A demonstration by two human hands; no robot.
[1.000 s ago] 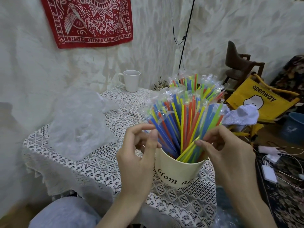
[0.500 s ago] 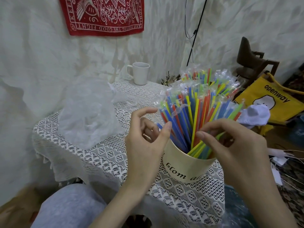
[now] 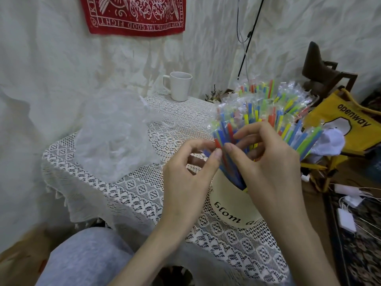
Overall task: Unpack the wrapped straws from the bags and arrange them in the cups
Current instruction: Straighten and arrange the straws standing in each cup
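While both hands (image 3: pixel 185 174) (image 3: pixel 270 162) have closed in, pinching straws (image 3: pixel 257 114) above the cup (image 3: pixel 231 205), the empty bag (image 3: pixel 115 137) lies left; arranging continues.

Single view, head-worn, wide-angle. Looks forward and down from the seated person's head, close over both hands (image 3: pixel 226 162) and the table (image 3: pixel 144 195) edge. Far wall (image 3: pixel 61 69) fills the upper frame, floor (image 3: pixel 350 234) at right. No second view to overlap.

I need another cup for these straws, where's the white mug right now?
In the head view, the white mug stands at the lace-covered table's far edge by the wall, behind the crumpled plastic bag.
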